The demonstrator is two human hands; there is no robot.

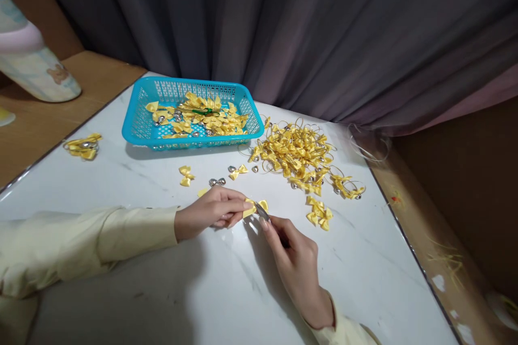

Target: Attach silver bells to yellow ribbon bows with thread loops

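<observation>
My left hand (218, 207) pinches one wing of a yellow satin ribbon bow (263, 205) above the white table. In my right hand (293, 259) is a small dark metal tool (263, 212) with a narrow tip, which meets the middle of that bow. The fingers hide most of the tool, so I cannot tell its exact kind. Just beyond my left hand lie silver heart-shaped beads (217, 181) and a loose yellow bow (186, 176). Another bow (238, 171) rests a little farther off, and several joined bows (319, 213) lie to the right of my hands.
A blue plastic basket (194, 142) at the back holds bows, beads and something green. Beside it spreads a heap of yellow bows with thin loops (297, 148). A small bundle (84, 146) lies left. A patterned tumbler (44, 67) stands far left; a dark curtain (259, 21) hangs behind.
</observation>
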